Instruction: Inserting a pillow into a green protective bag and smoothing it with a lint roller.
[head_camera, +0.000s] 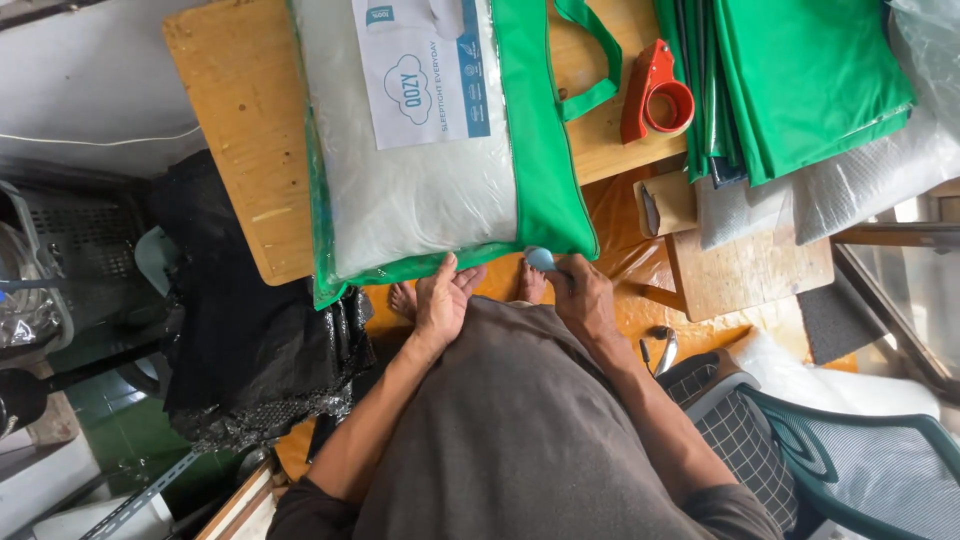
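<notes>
Gripping: left hand has its fingers curled over the near edge of the pillow bag, thumb side toward the body, closed on the green rim.
Right hand: right hand sits at the bag's near right corner, fingers bunched and pinching a small pale blue thing; what that thing is cannot be told.
Pillow bag: a clear plastic cover with green trim and a white pillow inside, lying flat on the table; its near edge overhangs the table's near edge, right where both hands meet it.
Label: a white and blue paper sheet shows through the clear face, toward the far side.
Handle: a green strap loop sticks out from the bag's right side onto bare wood.
Tape dispenser: a red one lies near the table's right edge, just beside the strap.
Green stack: folded green bags lie to the right of the dispenser, on top of clear bubble wrap.
Below: bare feet show between the hands, on an orange floor.
Left side: black cloth hangs beside the table's left edge.
Right near: a chair with a green frame stands by the right elbow.
</notes>
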